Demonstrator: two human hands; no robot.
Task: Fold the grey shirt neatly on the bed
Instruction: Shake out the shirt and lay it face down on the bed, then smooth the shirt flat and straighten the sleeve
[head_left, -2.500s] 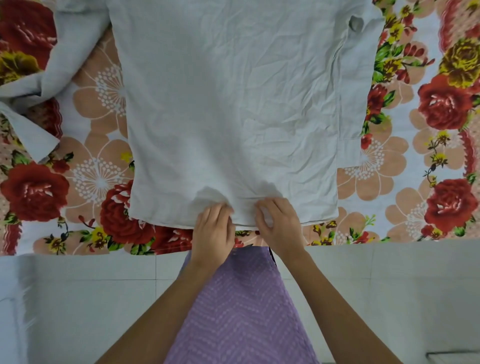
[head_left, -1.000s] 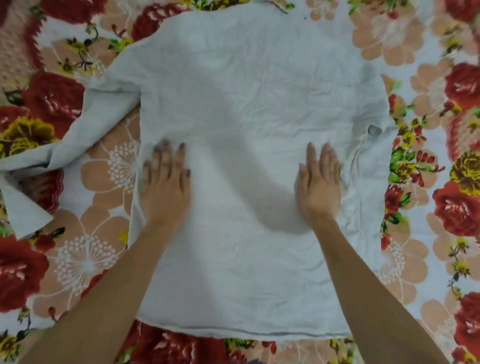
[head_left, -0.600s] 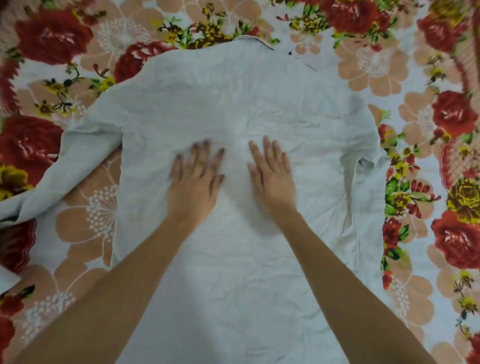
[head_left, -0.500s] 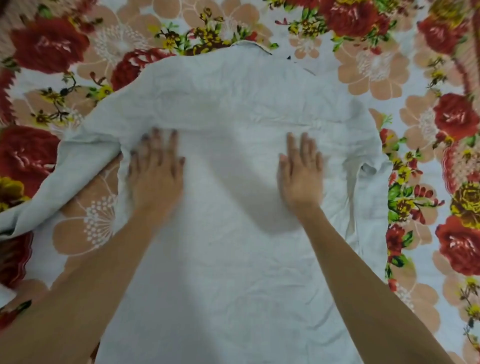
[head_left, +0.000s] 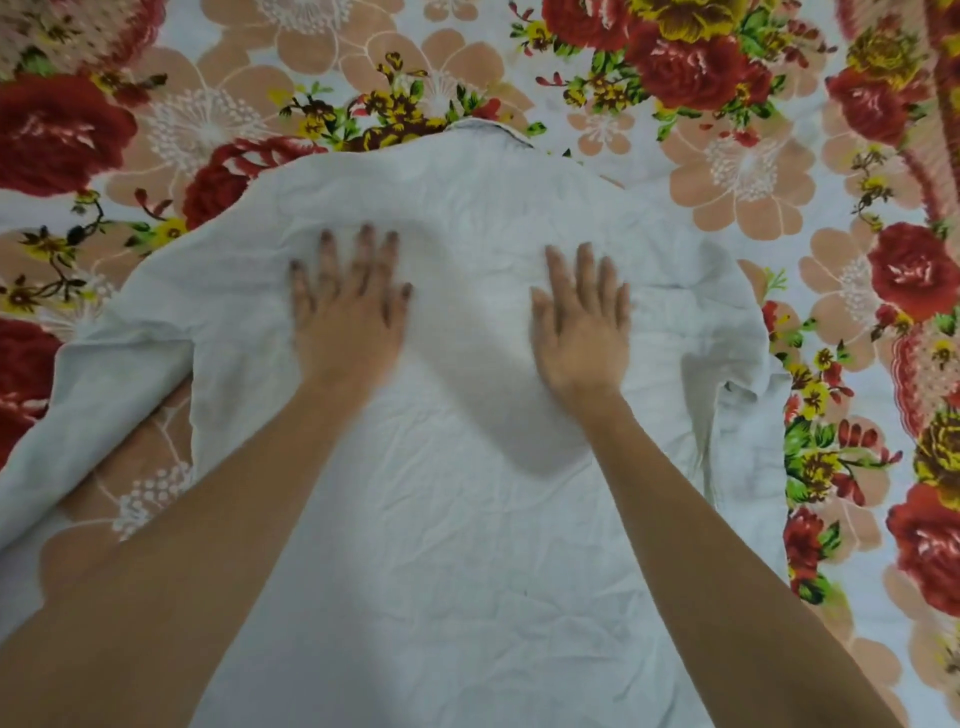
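The pale grey shirt (head_left: 457, 519) lies spread flat on the bed, collar end away from me near the top centre. Its left sleeve (head_left: 98, 395) trails out toward the left edge, and its right sleeve (head_left: 743, 415) is folded in along the right side. My left hand (head_left: 348, 301) rests palm down on the upper chest area, fingers spread. My right hand (head_left: 582, 322) lies flat on the cloth to the right of it, fingers together. Neither hand grips the fabric.
The bed is covered by a floral bedsheet (head_left: 753, 171) with red roses, peach flowers and green leaves, showing on all sides of the shirt. The shirt's lower hem is out of frame.
My view has moved up the shirt toward the collar. Both hands slid from the hem to the upper part, first apart, then together, then apart again, pressing the cloth flat.
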